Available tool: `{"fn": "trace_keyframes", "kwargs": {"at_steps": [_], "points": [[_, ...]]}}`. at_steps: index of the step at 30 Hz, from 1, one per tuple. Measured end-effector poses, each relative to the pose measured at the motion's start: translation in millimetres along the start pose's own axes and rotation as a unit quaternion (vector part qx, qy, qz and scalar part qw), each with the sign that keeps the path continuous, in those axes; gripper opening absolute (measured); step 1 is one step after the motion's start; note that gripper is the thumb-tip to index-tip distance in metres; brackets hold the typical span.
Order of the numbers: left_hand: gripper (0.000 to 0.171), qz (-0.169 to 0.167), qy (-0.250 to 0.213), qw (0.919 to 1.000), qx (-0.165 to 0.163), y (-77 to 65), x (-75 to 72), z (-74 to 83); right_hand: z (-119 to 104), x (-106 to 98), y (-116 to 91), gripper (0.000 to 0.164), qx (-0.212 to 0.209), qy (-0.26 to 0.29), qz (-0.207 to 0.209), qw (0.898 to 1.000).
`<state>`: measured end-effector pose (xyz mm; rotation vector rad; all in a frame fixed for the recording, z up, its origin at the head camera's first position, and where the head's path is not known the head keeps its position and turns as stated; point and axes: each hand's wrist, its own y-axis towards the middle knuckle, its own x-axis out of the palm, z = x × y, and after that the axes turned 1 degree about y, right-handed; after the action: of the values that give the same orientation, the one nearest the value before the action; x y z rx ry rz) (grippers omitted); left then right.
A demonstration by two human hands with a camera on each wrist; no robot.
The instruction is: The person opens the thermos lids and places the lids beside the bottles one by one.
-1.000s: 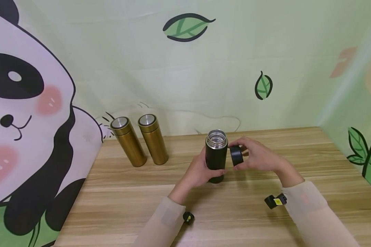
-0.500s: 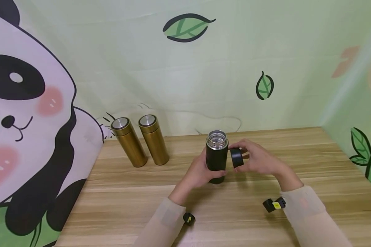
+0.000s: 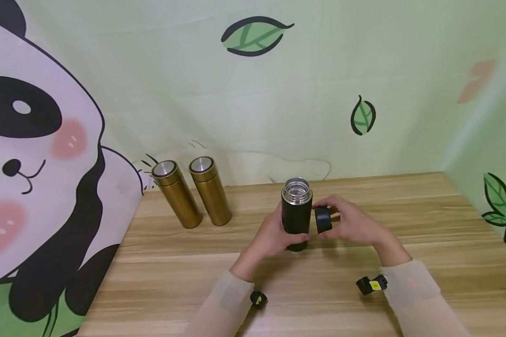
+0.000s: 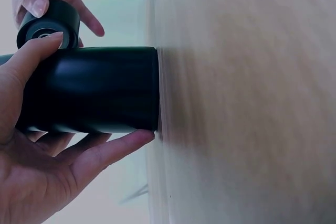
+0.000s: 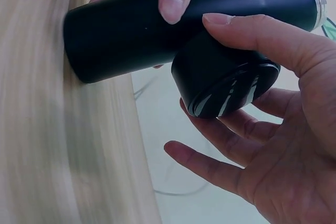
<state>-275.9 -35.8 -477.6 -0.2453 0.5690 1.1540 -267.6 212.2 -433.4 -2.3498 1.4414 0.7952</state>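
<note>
A black thermos bottle point(image 3: 296, 216) stands upright on the wooden table, its steel mouth uncovered. My left hand point(image 3: 274, 236) grips its body from the left, with the thumb across the front and the fingers behind. In the left wrist view the bottle's base point(image 4: 142, 90) meets the tabletop. Just right of the bottle, my right hand point(image 3: 354, 222) pinches the black bottle lid point(image 3: 323, 220) between thumb and fingers, its little finger held away. The lid is tipped on its side above the table, its shiny top point(image 5: 236, 92) facing the right palm.
Two gold thermos bottles point(image 3: 179, 201) with lids on stand to the left at the back of the table point(image 3: 173, 281). Behind the table rises a pale green backdrop point(image 3: 185, 93) with leaves and a panda. Small black cameras point(image 3: 371, 284) are strapped to both wrists.
The right hand and the lid have sunk very slightly toward the table. The left hand keeps its grip and the bottle stays in place; the head view has shifted a little.
</note>
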Motion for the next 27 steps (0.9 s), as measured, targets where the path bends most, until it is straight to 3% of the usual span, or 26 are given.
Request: {"fn": "trace_keyframes", "kwargs": {"at_steps": [12,27], "points": [[0.093,-0.006,-0.015,0.9998,-0.007,-0.2,0.3,-1.8,16.1,11.9,3.1,0.075,-0.013,0.016,0.003,1.0],[0.096,0.0,-0.008,0.9999,-0.012,-2.1,1.9,0.1,20.4,13.3,3.5,0.075,-0.018,0.021,0.004,1.0]]}}
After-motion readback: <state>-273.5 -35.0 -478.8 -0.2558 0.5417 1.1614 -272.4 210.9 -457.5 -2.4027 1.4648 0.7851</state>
